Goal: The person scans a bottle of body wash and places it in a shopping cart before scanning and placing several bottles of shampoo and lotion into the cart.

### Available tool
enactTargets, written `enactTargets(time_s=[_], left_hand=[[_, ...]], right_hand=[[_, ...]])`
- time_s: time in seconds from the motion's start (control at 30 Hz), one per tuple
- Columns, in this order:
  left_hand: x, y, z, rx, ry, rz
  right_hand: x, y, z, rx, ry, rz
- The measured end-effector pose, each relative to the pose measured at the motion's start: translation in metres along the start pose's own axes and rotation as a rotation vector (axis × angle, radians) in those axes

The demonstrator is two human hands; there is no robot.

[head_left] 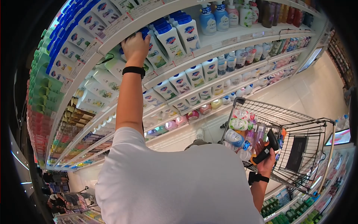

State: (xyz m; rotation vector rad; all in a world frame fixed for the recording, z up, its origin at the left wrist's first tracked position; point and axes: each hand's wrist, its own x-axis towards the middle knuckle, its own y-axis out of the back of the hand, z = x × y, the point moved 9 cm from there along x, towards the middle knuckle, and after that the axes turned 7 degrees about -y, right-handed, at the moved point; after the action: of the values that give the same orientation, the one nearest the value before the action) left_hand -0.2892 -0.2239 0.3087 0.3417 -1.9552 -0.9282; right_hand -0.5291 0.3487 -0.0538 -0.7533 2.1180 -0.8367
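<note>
High on the shelf, my left hand (136,46) reaches in at the blue caps of the white bottles, its fingers curled over a blue cap (144,30). White bottles with blue caps (170,40) stand just right of it. Lower right, my right hand (265,157) is wrapped round a black and orange handheld scanner (265,151), held over the near edge of the shopping cart (298,130). In the cart lie several bottles, among them a blue and white one (234,138) and a green and white one (238,124).
Shelves (223,43) of bottles curve round the front and left. Blue and pink pump bottles (222,18) stand right of the white ones. Tiled floor (305,80) shows beyond the cart. Far lower left, a person (56,199) is beside another cart (77,201).
</note>
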Motion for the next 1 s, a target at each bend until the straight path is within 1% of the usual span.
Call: enactTargets(time_s=[0.17,0.23,0.37,0.67,0.73,0.77,0.83,0.97,1.0], left_hand=[[0.004,-0.003,0.000,0.000,0.006,-0.014],[0.005,-0.002,0.001,0.004,0.007,-0.052],[0.007,-0.002,0.001,-0.016,-0.005,-0.026],[0.003,-0.006,-0.007,-0.043,0.041,-0.104],[-0.001,0.013,-0.011,-0.029,-0.006,0.172],[-0.002,0.012,-0.017,-0.027,-0.007,0.171],[-0.007,0.007,-0.034,-0.063,0.099,0.008],[-0.013,-0.003,-0.056,0.037,0.095,-0.019],[-0.012,-0.005,-0.052,0.110,0.007,0.007]], right_hand=[[0.003,0.001,0.002,0.007,-0.006,-0.021],[0.002,0.002,0.002,0.017,0.001,-0.004],[0.002,0.004,0.004,0.030,0.004,0.014],[0.003,0.010,0.007,0.022,-0.008,0.036],[0.004,0.013,0.007,0.018,-0.006,0.031],[0.005,0.014,0.007,0.019,-0.007,0.030],[0.004,0.017,0.008,0.018,-0.008,0.030],[0.003,0.022,0.011,0.007,-0.021,0.049],[0.004,0.022,0.012,0.005,-0.024,0.047]])
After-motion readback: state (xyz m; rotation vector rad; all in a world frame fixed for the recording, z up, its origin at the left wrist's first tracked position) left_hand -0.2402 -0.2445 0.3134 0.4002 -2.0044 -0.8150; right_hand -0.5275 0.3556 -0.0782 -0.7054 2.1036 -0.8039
